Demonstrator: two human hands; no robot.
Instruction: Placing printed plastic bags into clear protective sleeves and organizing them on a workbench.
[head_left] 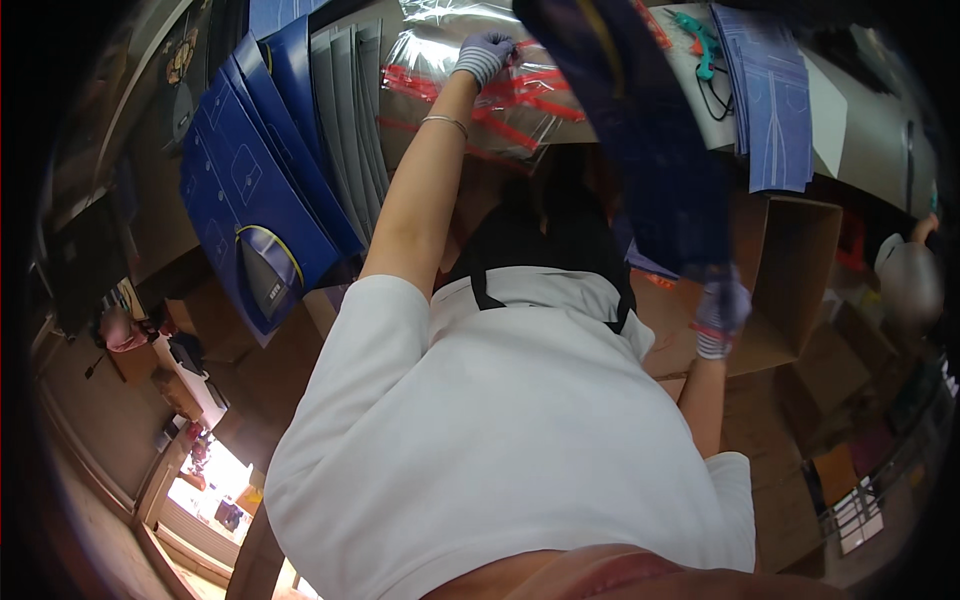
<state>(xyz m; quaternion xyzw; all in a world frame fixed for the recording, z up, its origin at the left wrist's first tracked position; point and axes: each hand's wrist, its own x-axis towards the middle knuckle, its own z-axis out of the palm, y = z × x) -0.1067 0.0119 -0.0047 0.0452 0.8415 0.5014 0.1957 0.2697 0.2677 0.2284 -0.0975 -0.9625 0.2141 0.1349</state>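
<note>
My left hand (487, 58), in a pale lilac glove with a striped cuff, has its fingers curled on clear plastic bags (430, 50) with red strips, lying on the table ahead. It seems to pinch the plastic. Low on the right, my right hand (722, 312), in a similar glove, is closed on the near end of a long dark blue printed card panel (655, 150). The panel slants up and away to the left, its far end beside the bags, and is smeared by motion. My right fingertips are partly hidden.
Blue printed card panels (235, 160) and grey ones (345, 110) stand stacked at the left. More blue sheets (775, 100) hang over the table's right edge near a teal hand tool (705, 45) with a black cord. An open cardboard box (800, 270) sits right; another person (908, 280) is beyond.
</note>
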